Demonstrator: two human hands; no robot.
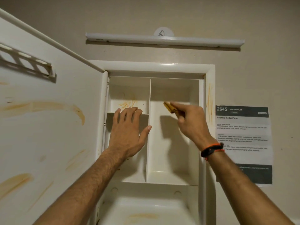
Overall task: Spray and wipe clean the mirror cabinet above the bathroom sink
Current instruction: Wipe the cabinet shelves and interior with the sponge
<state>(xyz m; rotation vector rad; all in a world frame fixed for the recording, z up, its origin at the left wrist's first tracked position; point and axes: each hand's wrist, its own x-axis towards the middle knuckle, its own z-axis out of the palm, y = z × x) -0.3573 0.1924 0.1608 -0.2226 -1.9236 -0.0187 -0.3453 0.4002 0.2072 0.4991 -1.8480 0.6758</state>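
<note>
The cabinet (209, 70) stood on the wall with its door (48, 111) swung wide to the left. Orange-brown smears marked the inner face of the door, the back of the upper left compartment, the right edge of the cabinet frame and the lower tray. My left hand (128, 132) lay flat, fingers straight and spread, its fingertips resting on the front edge of the short shelf (112, 113) in the left half, thumb reaching toward the upright divider (148, 151). Its grip held nothing. My right hand (190, 122) was raised inside the tall right compartment, its grip pinched round a stained yellow cloth (169, 107) near the back panel; whether the cloth touched the panel I could not tell. A light bar (164, 40) ran above the cabinet. A printed notice (243, 132) hung just beside the cabinet's right edge.
</note>
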